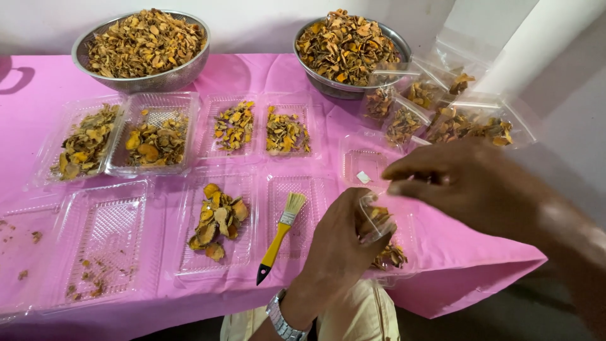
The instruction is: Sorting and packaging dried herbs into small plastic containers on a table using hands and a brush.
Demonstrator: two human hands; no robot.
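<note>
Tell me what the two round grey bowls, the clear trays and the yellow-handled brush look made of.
Round grey bowls: likely steel, shiny with a perforated wall. Clear trays: thin glossy plastic, see-through with ribbed bases. Yellow-handled brush: pale bristles and silvery band; the handle could be painted wood or plastic.

A silver metal link watch was worn on the left wrist — both forearms were left bare, and light khaki trousers were seen below.
</note>
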